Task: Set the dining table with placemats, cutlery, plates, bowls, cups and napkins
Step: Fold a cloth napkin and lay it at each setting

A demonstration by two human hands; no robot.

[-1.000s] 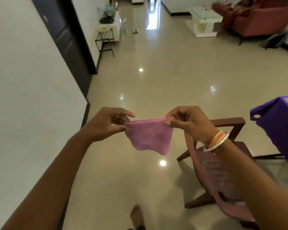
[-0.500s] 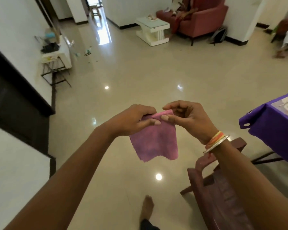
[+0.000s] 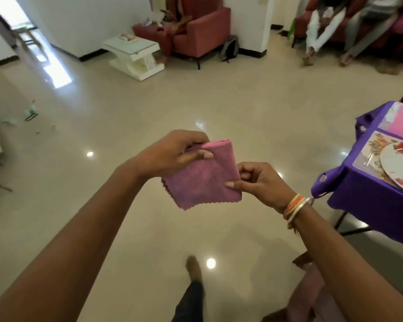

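Left grip, right grip pinch pink napkin above glossy floor; purple table right.

Glossy beige floor, red armchair, white coffee table.

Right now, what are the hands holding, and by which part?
A folded pink napkin, held up in the air. The left hand pinches its top edge, and the right hand pinches its right edge, lower down.

The left hand covers a corner of the pink napkin. The plate and table run off the right edge. The foot is blurred.
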